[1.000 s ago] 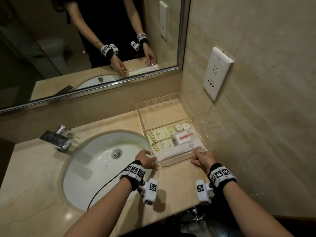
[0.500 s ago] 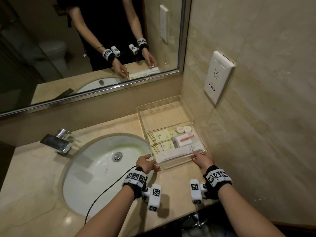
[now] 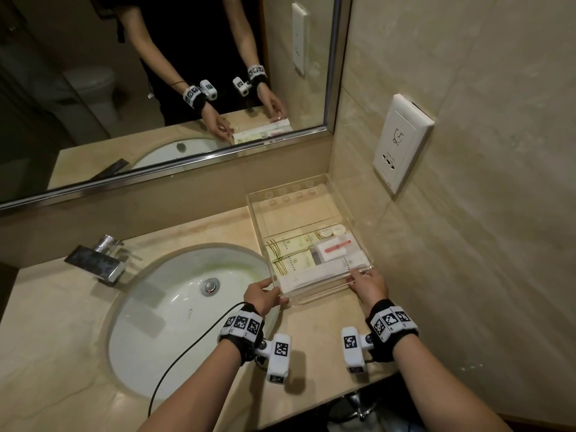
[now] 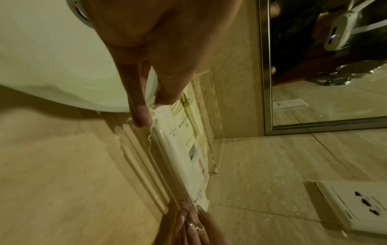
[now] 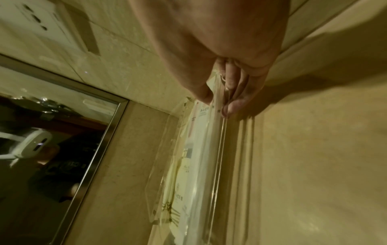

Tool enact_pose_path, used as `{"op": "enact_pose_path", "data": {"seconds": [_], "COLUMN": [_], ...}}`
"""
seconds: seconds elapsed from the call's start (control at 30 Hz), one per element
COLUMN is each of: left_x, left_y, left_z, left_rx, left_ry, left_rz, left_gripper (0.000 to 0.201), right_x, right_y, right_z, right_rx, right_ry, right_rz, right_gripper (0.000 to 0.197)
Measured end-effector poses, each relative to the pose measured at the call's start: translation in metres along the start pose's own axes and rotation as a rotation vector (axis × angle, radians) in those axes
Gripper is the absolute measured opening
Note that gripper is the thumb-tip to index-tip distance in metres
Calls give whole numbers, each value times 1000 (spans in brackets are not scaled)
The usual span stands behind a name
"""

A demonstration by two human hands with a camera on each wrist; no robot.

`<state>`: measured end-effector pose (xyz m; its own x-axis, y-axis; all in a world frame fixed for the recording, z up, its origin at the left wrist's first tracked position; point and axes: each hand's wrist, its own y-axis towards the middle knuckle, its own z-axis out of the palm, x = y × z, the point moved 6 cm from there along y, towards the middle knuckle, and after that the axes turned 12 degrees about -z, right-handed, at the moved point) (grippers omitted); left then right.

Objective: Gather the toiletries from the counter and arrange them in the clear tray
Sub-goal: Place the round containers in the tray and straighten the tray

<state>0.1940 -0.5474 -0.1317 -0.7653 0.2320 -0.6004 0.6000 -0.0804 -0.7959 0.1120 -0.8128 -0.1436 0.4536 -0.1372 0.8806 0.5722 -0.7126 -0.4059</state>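
The left hand (image 3: 261, 294) pinches the near left corner of the clear tray (image 3: 314, 299), thumb over the rim and fingers against the outer wall, as the left wrist view shows. The right hand (image 3: 367, 285) pinches the near right corner the same way, its thumb inside the rim and its fingers (image 5: 232, 106) curled down the outside. The tray stands on the counter (image 3: 314, 335) between the sink (image 3: 174, 310) and the side wall, its far end near the mirror (image 3: 187, 88). Just beyond both sets of fingertips, along the near wall inside the tray, lies a long white packet (image 3: 321, 272). Past it, on the left hand's side, lie two cream sachets (image 3: 293, 254); on the right hand's side sits a white box with a pink stripe (image 3: 332, 249), and beyond that two small round caps (image 3: 332, 231). The far half of the tray holds nothing. A wall socket (image 3: 402, 141) is mounted above the right hand.
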Motion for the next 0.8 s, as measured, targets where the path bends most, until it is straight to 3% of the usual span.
{"op": "enact_pose_path", "data": {"seconds": [0.27,0.47,0.57,0.63,0.8], "left_x": [-26,-41,-37,-34,-30], "left_y": [3,-1,-10,-16,-21], "left_z": [-1,4,16,19,23], "left_rx": [-34,-3,110,128,147], "left_ry": [-192,-398,-482,-573,-774], "left_rz": [-31,-91,-204,-263,-290], "left_gripper": [35,27,21,24,30], "right_x": [14,40,35,32,34], "right_y": [31,35,31,27,25], "right_z": [31,56,53,48,47], "right_rx": [58,173,102,23,15], "right_ry": [58,324,324,317,314], "right_rz": [51,122,153,157,138], "right_gripper": [17,38,41,32,18]}}
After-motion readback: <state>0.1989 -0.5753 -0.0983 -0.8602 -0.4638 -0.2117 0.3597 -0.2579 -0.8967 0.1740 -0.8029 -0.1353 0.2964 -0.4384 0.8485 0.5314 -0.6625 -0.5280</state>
